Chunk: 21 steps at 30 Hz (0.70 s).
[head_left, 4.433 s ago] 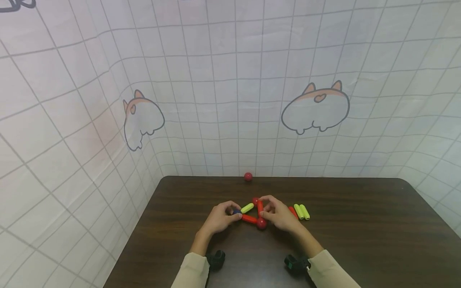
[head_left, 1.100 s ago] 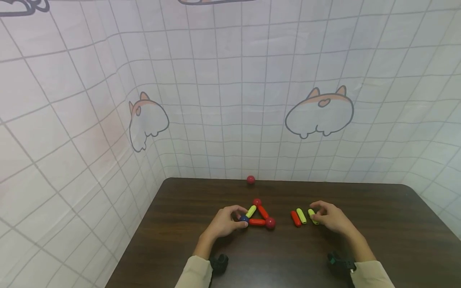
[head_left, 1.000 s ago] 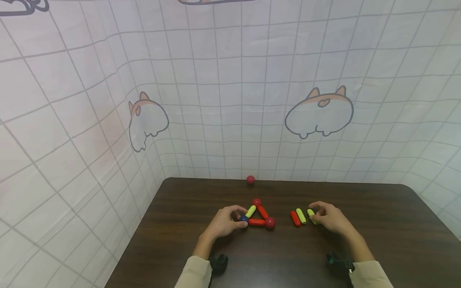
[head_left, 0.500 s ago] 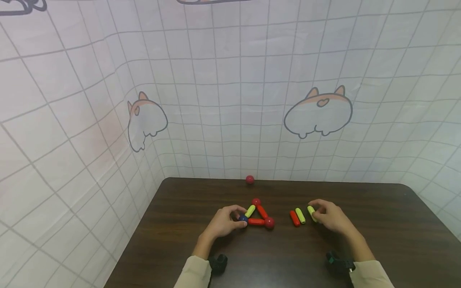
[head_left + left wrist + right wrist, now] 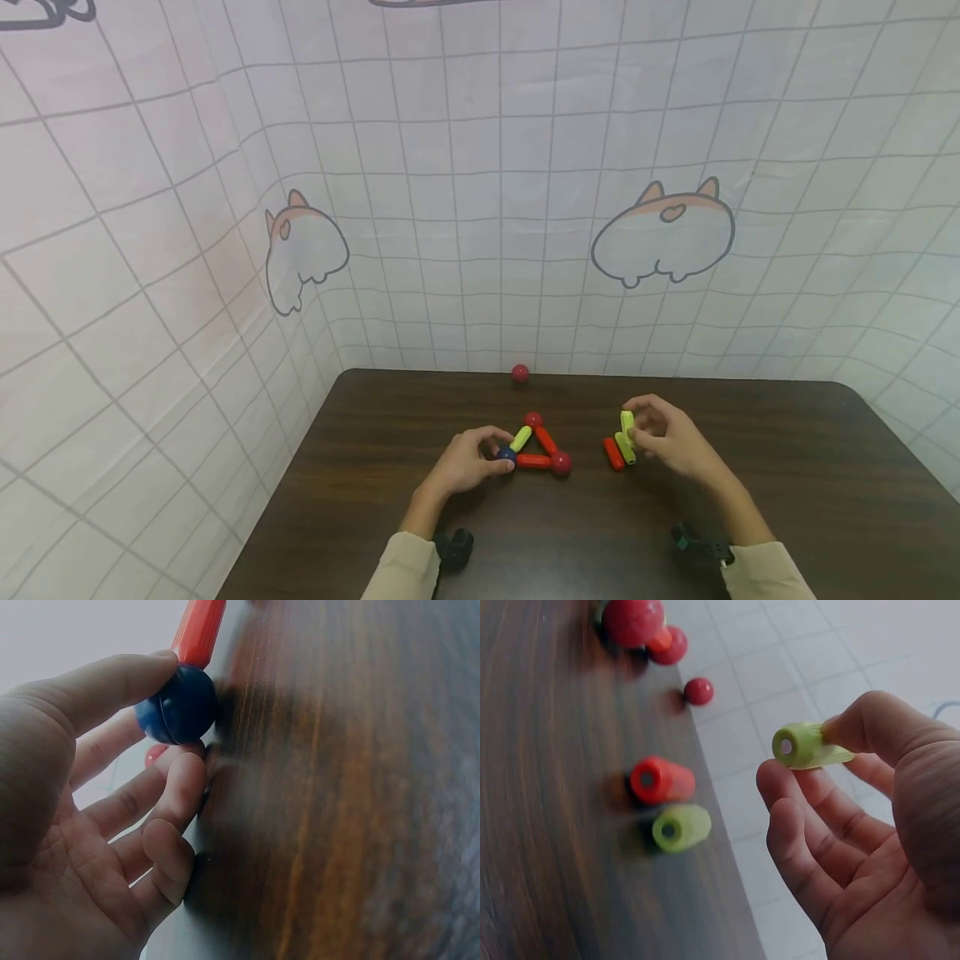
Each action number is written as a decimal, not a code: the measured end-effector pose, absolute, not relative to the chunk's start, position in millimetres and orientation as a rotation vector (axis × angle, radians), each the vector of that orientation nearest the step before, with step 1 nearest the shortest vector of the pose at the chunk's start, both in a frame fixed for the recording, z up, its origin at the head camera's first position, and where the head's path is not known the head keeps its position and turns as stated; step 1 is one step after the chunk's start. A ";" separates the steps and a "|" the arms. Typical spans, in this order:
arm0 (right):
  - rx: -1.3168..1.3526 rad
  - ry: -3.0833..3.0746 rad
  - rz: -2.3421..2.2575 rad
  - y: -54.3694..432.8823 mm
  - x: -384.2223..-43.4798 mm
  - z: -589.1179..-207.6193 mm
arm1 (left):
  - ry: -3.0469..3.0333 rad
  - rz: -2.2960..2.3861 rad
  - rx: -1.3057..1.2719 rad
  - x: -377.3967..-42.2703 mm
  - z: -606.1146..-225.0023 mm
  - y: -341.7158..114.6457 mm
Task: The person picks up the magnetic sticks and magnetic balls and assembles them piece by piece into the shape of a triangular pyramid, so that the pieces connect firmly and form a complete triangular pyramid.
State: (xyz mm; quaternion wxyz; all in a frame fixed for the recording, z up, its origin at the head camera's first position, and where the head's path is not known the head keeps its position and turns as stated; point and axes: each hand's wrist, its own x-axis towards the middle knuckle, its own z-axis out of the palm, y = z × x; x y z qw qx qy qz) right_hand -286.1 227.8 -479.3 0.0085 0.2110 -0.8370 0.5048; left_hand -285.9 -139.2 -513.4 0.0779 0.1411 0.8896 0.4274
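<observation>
My left hand point(image 5: 463, 462) pinches a dark blue ball point(image 5: 180, 706) between thumb and fingers, low at the table. That ball is one corner of a flat triangle. Its sides are a yellow-green rod point(image 5: 521, 439), a red rod point(image 5: 533, 461) and a second red rod point(image 5: 546, 441); red balls form the other corners, one near point(image 5: 560, 463) and one far point(image 5: 533, 420). My right hand point(image 5: 675, 437) holds a loose yellow-green magnetic rod point(image 5: 799, 746) between thumb and fingers, raised off the table, a metal disc showing in its end.
A loose red rod point(image 5: 613, 454) and another yellow-green rod point(image 5: 624, 448) lie side by side right of the triangle, below the held rod. A single red ball point(image 5: 520, 373) sits at the back edge of the dark wooden table point(image 5: 360, 467). A grid-patterned cloth point(image 5: 465, 250) hangs behind.
My right hand went from the triangle to the loose rods, took the rightmost yellow-green rod, and has now lifted it leftward. The left hand stays on the blue ball; the triangle turned slightly earlier.
</observation>
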 end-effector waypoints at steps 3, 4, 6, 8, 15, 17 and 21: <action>0.713 -2.573 1.609 219.8 -283.4 -476.4 | 2.672 1.273 0.429 -287.3 -515.2 -140.0; 0.731 -2.560 1.615 217.1 -282.7 -475.6 | 2.674 1.273 0.432 -287.8 -515.6 -140.3; 0.742 -2.551 1.599 212.0 -281.9 -475.2 | 2.671 1.281 0.432 -288.5 -516.2 -140.6; 0.740 -2.548 1.581 206.4 -280.9 -475.3 | 2.668 1.286 0.435 -288.9 -516.6 -140.8; 0.747 -2.529 1.576 185.5 -279.0 -478.9 | 2.665 1.283 0.432 -288.9 -518.2 -140.7; 0.748 -2.525 1.567 179.6 -278.5 -480.2 | 2.664 1.285 0.431 -288.6 -518.0 -140.6; 0.752 -2.531 1.529 169.1 -277.0 -483.3 | 2.667 1.289 0.435 -288.3 -517.6 -140.2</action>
